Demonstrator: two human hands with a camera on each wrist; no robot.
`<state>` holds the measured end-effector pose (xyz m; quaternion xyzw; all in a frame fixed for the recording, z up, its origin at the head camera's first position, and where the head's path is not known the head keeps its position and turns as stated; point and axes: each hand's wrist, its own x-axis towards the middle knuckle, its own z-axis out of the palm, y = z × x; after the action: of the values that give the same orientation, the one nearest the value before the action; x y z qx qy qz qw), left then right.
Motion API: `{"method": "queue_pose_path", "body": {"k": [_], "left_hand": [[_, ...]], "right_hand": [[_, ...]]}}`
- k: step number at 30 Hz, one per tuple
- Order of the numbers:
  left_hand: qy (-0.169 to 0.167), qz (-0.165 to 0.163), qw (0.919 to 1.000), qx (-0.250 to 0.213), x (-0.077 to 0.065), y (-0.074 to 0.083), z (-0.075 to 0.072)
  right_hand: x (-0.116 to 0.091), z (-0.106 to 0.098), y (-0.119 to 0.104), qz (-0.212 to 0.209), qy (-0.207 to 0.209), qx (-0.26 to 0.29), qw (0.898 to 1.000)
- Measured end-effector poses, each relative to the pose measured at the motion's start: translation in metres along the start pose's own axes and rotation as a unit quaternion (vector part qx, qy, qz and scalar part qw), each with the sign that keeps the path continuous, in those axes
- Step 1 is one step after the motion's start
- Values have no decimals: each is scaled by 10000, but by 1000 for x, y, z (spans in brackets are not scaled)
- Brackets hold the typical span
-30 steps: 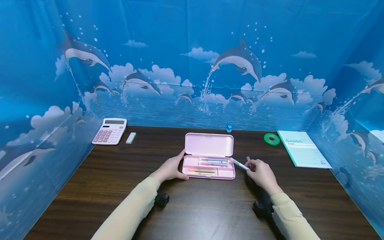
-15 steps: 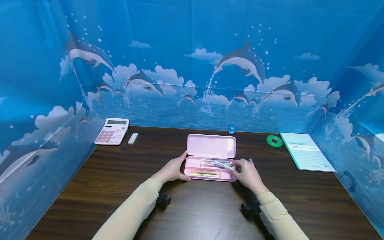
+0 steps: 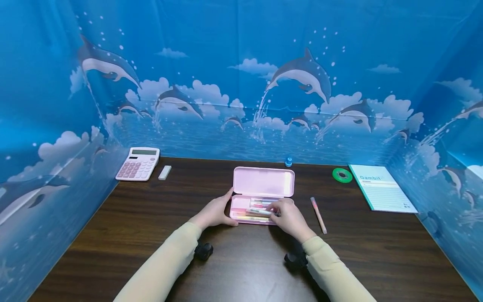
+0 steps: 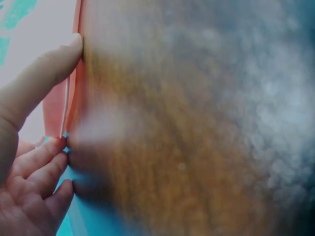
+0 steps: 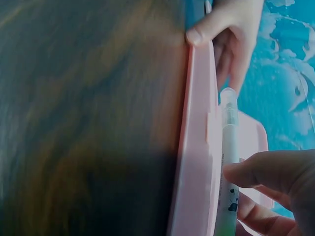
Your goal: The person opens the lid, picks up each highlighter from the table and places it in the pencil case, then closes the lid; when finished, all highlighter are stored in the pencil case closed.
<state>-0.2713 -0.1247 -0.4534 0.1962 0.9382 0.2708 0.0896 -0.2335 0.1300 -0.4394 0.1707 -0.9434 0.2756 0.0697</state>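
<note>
A pink pencil case (image 3: 239, 203) lies with its lid raised, several pens (image 3: 261, 201) in its compartments. My left hand (image 3: 215, 213) holds its left end, the thumb at the front corner and the fingers toward the hinge. In the left wrist view, the thumb (image 4: 54, 61) rests along the case's edge. My right hand (image 3: 288, 216) is over the case's right part, pinching a white-barrelled marker (image 5: 229, 147) with a clear cap, and hides that part. Right of it, a pinkish marker (image 3: 318, 216) lies on the table.
A calculator (image 3: 138, 164) and a white eraser (image 3: 164, 172) are at the back left. Behind the case stands a small blue object (image 3: 288, 162). A green tape roll (image 3: 342, 175) and a notepad (image 3: 381, 186) lie at the back right. Dolphin-printed curtains (image 3: 211, 50) surround the table.
My right hand has carried the white marker leftward from beside the case to over it. The pinkish marker on the table, mostly hidden before, now shows fully. My left hand stays at the case.
</note>
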Motion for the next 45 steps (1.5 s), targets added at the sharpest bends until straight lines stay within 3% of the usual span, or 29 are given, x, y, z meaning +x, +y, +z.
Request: {"method": "queue_pose_path", "body": {"k": [9,19,30,45], "left_hand": [[-46,-100,9999,-25,-1,0,4],[-4,-9,10000,-57,-2,3,5],[25,-54,10000,-37,-2,2,0],[14,-70,10000,-1,-2,4,-1]], "right_hand": [[7,12,-12,-29,-185,53,9998],[10,12,-14,-107,-61,290,9995],[4,-9,6,274,122,220,9993],[-20,-48,58,1073,384,-167,9933]]}}
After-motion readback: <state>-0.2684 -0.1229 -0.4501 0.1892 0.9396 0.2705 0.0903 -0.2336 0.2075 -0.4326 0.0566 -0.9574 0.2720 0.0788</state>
